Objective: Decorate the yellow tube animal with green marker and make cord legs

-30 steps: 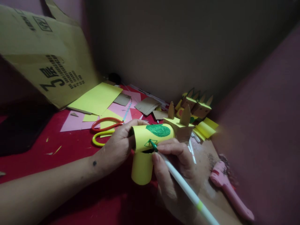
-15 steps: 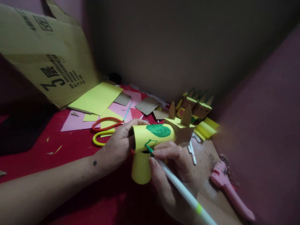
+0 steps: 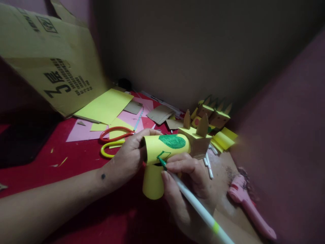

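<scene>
My left hand (image 3: 129, 156) grips the left end of a yellow paper-tube figure (image 3: 162, 149) that has a green filled oval on top, a second yellow tube hanging below and a cardboard head with two pointed ears (image 3: 196, 134). My right hand (image 3: 185, 183) holds a white marker with a green tip (image 3: 195, 205). The tip touches a small green triangle outline on the tube's side.
Orange and yellow scissors (image 3: 111, 140) lie on the red table (image 3: 63, 162) behind my left hand. Yellow and pink paper sheets (image 3: 106, 106) and a large cardboard box (image 3: 48, 57) sit at the back left. More eared figures (image 3: 213, 115) stand at the back right; a pink tool (image 3: 250, 208) lies at the right.
The marker tip has slid a little left and down along the triangle outline. The tube and my left hand have barely moved.
</scene>
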Demonstrator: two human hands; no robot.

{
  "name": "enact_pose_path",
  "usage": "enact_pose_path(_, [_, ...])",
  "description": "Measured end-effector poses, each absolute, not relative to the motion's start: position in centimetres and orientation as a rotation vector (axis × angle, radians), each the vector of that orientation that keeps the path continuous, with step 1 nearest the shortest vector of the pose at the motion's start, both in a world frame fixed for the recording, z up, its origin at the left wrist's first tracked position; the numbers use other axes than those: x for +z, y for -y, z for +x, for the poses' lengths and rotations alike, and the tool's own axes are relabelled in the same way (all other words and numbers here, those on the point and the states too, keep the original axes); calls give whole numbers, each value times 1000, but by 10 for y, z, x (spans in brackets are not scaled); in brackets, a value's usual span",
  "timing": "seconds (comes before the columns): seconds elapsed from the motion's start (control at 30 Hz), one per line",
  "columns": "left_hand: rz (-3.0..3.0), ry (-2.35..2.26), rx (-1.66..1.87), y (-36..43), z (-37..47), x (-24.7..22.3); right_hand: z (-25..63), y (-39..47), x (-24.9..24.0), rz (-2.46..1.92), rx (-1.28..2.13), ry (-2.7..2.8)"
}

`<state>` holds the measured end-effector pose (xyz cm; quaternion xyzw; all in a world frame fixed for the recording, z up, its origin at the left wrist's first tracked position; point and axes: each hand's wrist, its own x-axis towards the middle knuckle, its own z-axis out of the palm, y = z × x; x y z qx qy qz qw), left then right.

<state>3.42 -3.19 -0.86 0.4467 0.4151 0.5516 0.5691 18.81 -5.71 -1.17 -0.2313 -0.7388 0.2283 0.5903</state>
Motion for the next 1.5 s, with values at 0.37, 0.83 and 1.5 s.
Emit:
enact_pose_path(0.37, [1052, -970, 1286, 32, 35, -10, 188, 56, -11, -530, 546, 1722])
enact_pose_path(0.83, [1065, -975, 1302, 29, 34, -10, 190, 57, -9, -544, 565, 1728])
enact_pose_path(1.5, [1040, -944, 1312, 30, 35, -11, 188, 57, -13, -534, 557, 1719])
